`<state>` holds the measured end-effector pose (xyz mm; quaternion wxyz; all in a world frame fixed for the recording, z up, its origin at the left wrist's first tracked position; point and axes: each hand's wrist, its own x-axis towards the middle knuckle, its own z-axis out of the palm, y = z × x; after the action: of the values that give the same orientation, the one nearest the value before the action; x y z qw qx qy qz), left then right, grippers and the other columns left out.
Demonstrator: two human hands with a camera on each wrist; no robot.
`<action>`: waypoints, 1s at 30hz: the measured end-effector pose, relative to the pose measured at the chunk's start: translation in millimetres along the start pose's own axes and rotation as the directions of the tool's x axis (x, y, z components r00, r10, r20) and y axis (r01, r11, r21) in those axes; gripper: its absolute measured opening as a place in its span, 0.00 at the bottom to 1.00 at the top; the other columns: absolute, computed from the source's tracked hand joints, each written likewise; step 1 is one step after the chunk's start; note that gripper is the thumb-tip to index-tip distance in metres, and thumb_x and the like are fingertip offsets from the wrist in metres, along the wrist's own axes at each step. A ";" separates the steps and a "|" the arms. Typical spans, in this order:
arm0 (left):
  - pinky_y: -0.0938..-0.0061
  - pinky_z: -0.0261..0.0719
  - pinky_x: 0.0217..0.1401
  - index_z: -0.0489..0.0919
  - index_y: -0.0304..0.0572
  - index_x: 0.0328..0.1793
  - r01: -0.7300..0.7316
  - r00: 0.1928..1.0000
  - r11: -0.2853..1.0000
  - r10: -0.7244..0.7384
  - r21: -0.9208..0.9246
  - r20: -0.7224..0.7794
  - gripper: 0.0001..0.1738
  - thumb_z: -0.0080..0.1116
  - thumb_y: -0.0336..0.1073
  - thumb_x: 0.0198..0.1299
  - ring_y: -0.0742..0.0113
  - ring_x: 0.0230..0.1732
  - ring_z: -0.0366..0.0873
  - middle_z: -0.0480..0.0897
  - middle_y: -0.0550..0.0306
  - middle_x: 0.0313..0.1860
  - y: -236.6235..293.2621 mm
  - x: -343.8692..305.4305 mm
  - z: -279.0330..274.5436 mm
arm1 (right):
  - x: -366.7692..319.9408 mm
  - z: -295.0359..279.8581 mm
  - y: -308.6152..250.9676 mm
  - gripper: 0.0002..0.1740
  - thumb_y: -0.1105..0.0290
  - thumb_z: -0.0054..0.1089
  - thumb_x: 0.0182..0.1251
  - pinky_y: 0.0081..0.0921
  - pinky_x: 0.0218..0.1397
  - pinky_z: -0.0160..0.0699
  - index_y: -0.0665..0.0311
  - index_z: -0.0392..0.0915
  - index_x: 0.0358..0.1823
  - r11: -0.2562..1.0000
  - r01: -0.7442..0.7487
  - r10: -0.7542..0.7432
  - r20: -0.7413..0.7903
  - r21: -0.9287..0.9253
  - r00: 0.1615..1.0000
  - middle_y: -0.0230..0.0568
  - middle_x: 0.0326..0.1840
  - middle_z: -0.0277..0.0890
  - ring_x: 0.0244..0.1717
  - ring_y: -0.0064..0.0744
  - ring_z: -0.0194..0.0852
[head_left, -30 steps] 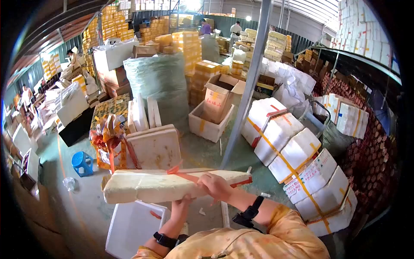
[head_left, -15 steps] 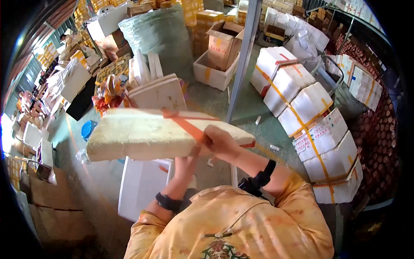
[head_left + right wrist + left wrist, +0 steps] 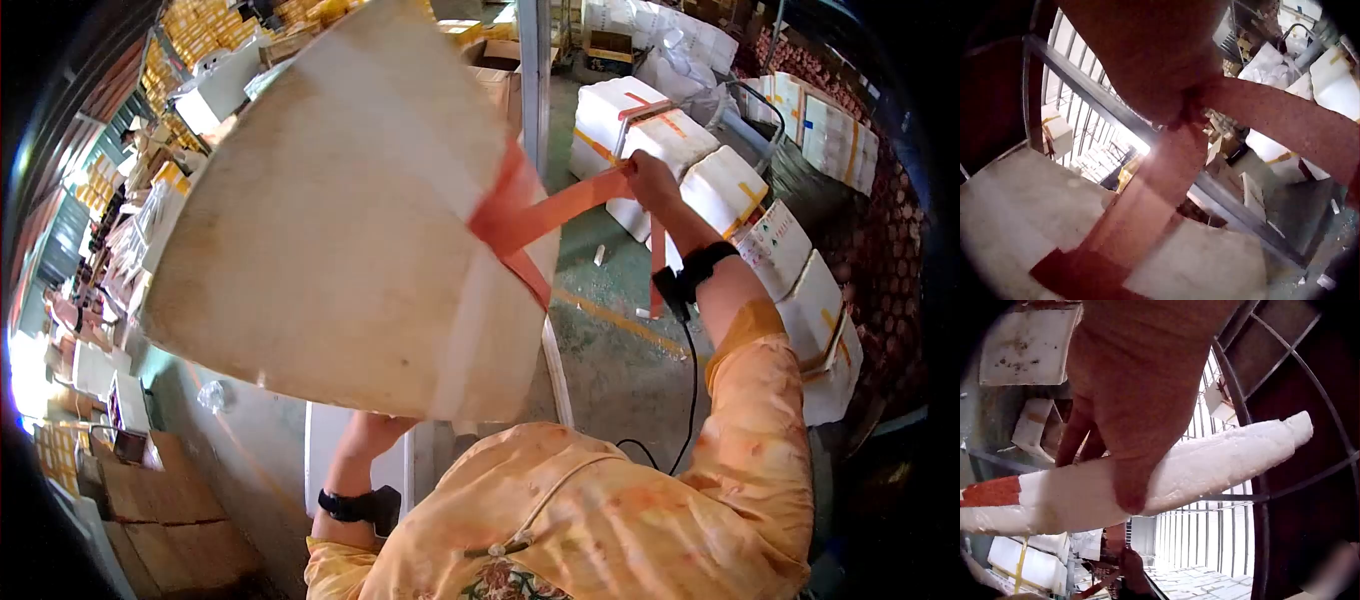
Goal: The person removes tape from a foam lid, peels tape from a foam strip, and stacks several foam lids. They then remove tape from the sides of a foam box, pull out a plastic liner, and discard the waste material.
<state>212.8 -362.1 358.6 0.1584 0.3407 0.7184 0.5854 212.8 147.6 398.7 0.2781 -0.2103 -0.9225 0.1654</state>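
Observation:
A large off-white foam panel (image 3: pixel 340 220) stands tilted up before the person, with a red tape band (image 3: pixel 510 215) stuck across its right side. The left hand (image 3: pixel 378 432) holds the panel's lower edge; in the left wrist view that hand (image 3: pixel 1135 394) has its thumb on the near side of the edge (image 3: pixel 1229 462) and fingers over the far side. Off to the right, the right hand (image 3: pixel 652 182) pinches the red tape, stretched taut from the panel, with a loose end hanging down. The right wrist view shows the right hand (image 3: pixel 1154 56) gripping the tape (image 3: pixel 1141 212).
White foam boxes (image 3: pixel 670 140) strapped with yellow tape line the right side. A metal post (image 3: pixel 535 90) rises behind the panel. A white foam box (image 3: pixel 320 450) lies on the floor below, cardboard (image 3: pixel 180 490) at lower left. A black cable (image 3: pixel 692 400) hangs from the right wrist.
The panel has swung from nearly flat to upright, its broad face showing. The right hand has moved right and away from the panel, drawing out the red tape. The head view has shifted.

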 end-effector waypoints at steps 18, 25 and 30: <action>0.59 0.79 0.50 0.64 0.36 0.57 -0.152 0.903 0.782 -0.140 -0.605 -0.407 0.23 0.55 0.36 0.58 0.56 0.50 0.74 0.72 0.51 0.50 -19.4 66.3 -19.7 | -112.1 33.3 -84.8 0.06 0.75 0.55 0.54 0.23 0.32 0.72 0.63 0.74 0.35 0.881 0.194 -0.276 0.138 0.431 0.951 0.35 0.29 0.73 0.30 0.29 0.72; 0.58 0.75 0.55 0.59 0.40 0.62 -0.175 0.867 0.555 -0.305 -0.813 -0.395 0.25 0.52 0.34 0.60 0.55 0.56 0.70 0.68 0.50 0.56 -19.0 73.1 7.9 | -133.7 29.6 -203.7 0.12 0.67 0.60 0.50 0.30 0.30 0.77 0.60 0.69 0.33 0.695 0.635 -0.683 0.032 0.337 0.730 0.38 0.32 0.71 0.31 0.37 0.75; 0.56 0.66 0.63 0.60 0.38 0.61 -0.155 0.861 0.415 -0.389 -0.896 -0.329 0.23 0.50 0.35 0.61 0.56 0.60 0.66 0.67 0.49 0.58 -23.0 64.5 22.4 | -135.9 59.1 -213.8 0.11 0.70 0.60 0.47 0.29 0.26 0.74 0.59 0.68 0.31 0.657 0.719 -0.742 0.028 0.225 0.670 0.35 0.30 0.69 0.29 0.35 0.74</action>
<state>173.6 -304.0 341.9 0.1698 -0.0125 0.3275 0.9294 217.9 -112.0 382.0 0.2855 0.2169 -0.9228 0.1409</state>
